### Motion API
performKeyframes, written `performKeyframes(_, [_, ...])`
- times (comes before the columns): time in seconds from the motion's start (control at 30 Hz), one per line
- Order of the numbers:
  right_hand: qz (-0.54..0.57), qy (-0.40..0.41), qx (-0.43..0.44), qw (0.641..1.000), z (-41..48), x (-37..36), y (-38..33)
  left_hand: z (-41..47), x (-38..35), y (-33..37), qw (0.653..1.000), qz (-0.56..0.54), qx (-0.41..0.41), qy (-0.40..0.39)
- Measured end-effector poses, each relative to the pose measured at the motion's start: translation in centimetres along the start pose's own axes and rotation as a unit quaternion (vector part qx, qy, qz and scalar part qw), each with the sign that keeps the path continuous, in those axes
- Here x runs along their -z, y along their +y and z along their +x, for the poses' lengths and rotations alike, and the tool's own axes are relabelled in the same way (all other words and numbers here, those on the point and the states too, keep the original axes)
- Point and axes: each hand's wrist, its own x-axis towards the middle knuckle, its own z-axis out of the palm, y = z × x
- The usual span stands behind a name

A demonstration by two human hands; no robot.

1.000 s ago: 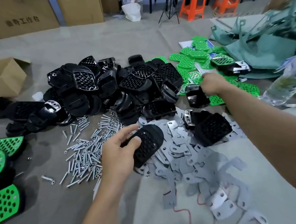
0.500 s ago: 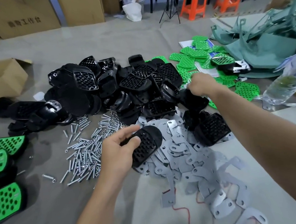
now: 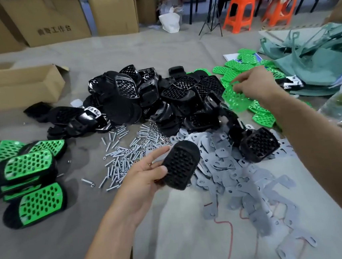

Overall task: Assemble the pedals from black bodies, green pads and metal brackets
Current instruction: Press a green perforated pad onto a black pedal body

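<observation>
Our left hand [image 3: 143, 180] grips a black body [image 3: 181, 166] above the brackets [image 3: 229, 178] while our right hand [image 3: 253, 83] pinches a green pad [image 3: 236, 100] far right.

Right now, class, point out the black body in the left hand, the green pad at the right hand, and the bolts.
black body [image 3: 181, 166]: head view, perforated face.
green pad [image 3: 237, 102]: head view, perforated middle.
bolts [image 3: 124, 156]: head view, heap's middle.

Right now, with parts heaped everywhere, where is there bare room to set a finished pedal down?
Bare cloth lies between the finished pedals and the bolts, in the near left corner, and behind the black bodies toward the cardboard boxes. The middle is crowded with black bodies, bolts, metal brackets and green pads.
</observation>
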Motion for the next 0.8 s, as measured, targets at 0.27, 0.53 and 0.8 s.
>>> performKeyframes(0.27, [0.404, -0.006, -0.017, 0.915, -13.2, -1.1, -4.6, -0.9, 0.8, 0.1, 0.972, -0.216, -0.006, -0.092])
performKeyframes(0.53, [0.548, -0.071, -0.153, 0.820, -19.8, -4.5, -5.9, -1.5, 0.2, 0.9, 0.958, -0.279, 0.041, -0.056])
performKeyframes(0.8, [0.566, -0.065, -0.154, 0.808, -20.5, -5.1, -7.1, -1.8, 0.3, 1.1, 0.956, -0.282, 0.047, -0.061])
